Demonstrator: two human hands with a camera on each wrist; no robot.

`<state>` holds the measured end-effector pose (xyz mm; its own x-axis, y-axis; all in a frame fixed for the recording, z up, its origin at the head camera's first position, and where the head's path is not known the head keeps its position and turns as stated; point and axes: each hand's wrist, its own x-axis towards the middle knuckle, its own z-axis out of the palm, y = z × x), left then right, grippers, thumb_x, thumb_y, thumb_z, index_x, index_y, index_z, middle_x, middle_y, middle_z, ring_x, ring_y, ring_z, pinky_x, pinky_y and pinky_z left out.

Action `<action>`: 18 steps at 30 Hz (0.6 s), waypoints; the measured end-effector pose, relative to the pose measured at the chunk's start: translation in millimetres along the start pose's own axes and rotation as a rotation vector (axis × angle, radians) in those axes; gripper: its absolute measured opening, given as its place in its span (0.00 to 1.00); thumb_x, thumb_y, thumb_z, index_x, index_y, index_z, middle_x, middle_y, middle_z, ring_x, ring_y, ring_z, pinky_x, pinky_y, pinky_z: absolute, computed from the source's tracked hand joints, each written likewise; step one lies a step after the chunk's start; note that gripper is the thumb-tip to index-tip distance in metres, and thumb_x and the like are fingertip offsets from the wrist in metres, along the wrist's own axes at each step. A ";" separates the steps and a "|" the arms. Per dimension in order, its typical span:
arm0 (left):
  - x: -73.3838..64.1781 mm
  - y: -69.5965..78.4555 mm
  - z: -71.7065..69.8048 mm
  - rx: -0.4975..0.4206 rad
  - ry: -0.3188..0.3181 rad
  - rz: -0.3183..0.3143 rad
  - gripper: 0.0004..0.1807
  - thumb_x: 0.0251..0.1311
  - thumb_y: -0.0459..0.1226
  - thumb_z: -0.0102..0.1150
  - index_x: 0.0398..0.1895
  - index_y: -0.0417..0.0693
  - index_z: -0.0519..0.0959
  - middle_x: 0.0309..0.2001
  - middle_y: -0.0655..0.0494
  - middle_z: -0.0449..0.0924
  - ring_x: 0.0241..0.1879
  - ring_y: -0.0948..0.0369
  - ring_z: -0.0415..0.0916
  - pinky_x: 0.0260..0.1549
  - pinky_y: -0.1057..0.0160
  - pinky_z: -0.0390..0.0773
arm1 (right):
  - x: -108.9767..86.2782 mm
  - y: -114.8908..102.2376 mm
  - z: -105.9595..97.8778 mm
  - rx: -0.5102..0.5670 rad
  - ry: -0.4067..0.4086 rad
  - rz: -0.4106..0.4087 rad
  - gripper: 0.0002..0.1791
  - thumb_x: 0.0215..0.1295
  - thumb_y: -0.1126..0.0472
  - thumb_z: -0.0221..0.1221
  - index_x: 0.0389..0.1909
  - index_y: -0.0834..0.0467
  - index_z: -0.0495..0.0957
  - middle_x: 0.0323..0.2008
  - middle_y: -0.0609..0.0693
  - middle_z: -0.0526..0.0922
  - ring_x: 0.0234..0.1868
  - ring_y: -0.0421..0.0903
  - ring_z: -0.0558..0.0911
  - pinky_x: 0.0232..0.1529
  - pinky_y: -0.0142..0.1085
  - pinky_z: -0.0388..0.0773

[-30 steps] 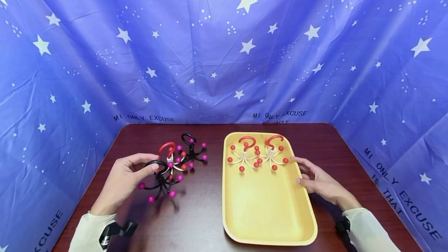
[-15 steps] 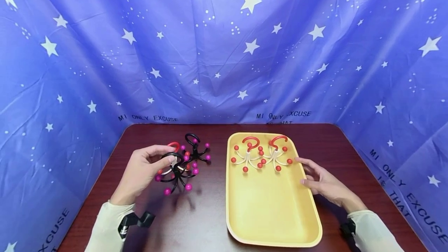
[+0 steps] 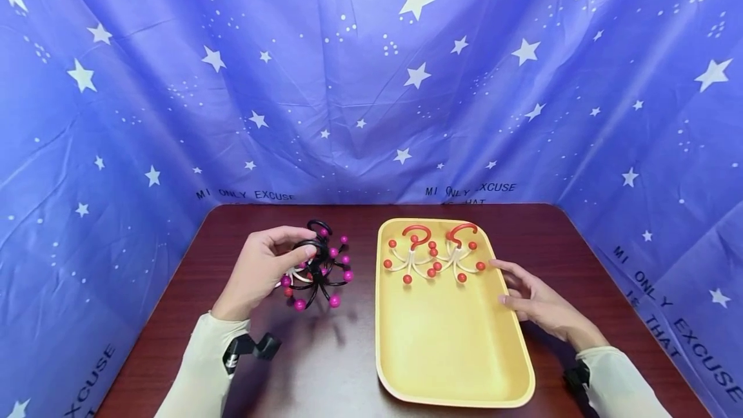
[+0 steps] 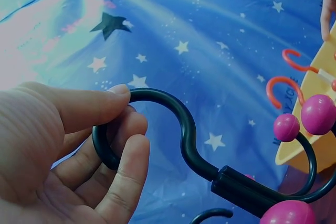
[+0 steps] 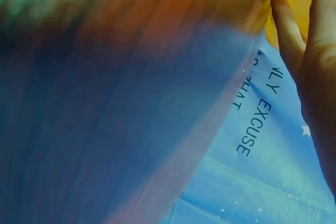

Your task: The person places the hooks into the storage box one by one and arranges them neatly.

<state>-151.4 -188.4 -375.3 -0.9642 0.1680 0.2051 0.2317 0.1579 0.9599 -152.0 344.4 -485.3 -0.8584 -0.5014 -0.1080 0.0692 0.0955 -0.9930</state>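
Note:
In the head view, my left hand (image 3: 264,269) pinches the ring-like top of a black hook (image 3: 318,276) whose several curved legs end in pink balls. The left wrist view has my thumb and fingers around its black loop (image 4: 181,111). A second black hook (image 3: 319,226) stands just behind it, largely covered. Also partly hidden is a white-legged hook with red balls (image 3: 296,272). My right hand (image 3: 536,298) grips the right rim of a yellow tray (image 3: 453,353), thumb on the rim. Two white-legged hooks, one left (image 3: 412,260) and one right (image 3: 456,257), with red tops and balls, lie inside.
The tray stands on a dark red-brown table (image 3: 342,360), right of its middle. A blue star-patterned curtain (image 3: 360,82) encloses the table at the back and sides.
My left hand has carried the black hook to the right and slightly away, across the white-legged hook, to in front of the other black one. My right hand stays at the tray.

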 end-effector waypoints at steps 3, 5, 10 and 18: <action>5.3 2.3 6.9 0.001 -0.012 0.013 0.16 0.62 0.35 0.75 0.53 0.41 0.87 0.43 0.60 0.92 0.35 0.61 0.89 0.33 0.62 0.88 | -0.2 -0.9 -0.2 0.007 0.007 0.004 0.39 0.79 0.71 0.52 0.84 0.58 0.45 0.70 0.53 0.71 0.58 0.53 0.87 0.50 0.56 0.88; 8.6 4.3 12.1 0.011 -0.017 0.025 0.16 0.62 0.35 0.76 0.52 0.43 0.88 0.44 0.59 0.91 0.36 0.63 0.88 0.35 0.65 0.87 | -0.1 -1.4 -0.4 0.006 0.001 0.001 0.39 0.79 0.71 0.52 0.84 0.58 0.45 0.70 0.52 0.71 0.58 0.53 0.87 0.50 0.56 0.88; 16.3 8.9 29.5 -0.008 -0.055 0.036 0.14 0.62 0.36 0.75 0.51 0.47 0.89 0.44 0.52 0.92 0.39 0.58 0.90 0.37 0.66 0.87 | 0.6 -1.4 -0.4 0.009 -0.006 0.008 0.39 0.79 0.71 0.52 0.84 0.58 0.45 0.70 0.52 0.71 0.58 0.53 0.87 0.50 0.56 0.88; 27.4 12.9 59.7 0.000 -0.126 0.042 0.14 0.62 0.37 0.75 0.51 0.48 0.89 0.37 0.57 0.90 0.32 0.63 0.85 0.30 0.67 0.82 | 1.7 0.1 -2.2 0.013 -0.011 0.021 0.39 0.80 0.70 0.51 0.84 0.56 0.44 0.71 0.50 0.69 0.59 0.53 0.87 0.51 0.57 0.87</action>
<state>-167.1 -123.7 -368.7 -0.9300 0.2951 0.2193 0.2714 0.1483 0.9510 -154.5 345.5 -485.4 -0.8511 -0.5087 -0.1298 0.0942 0.0952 -0.9910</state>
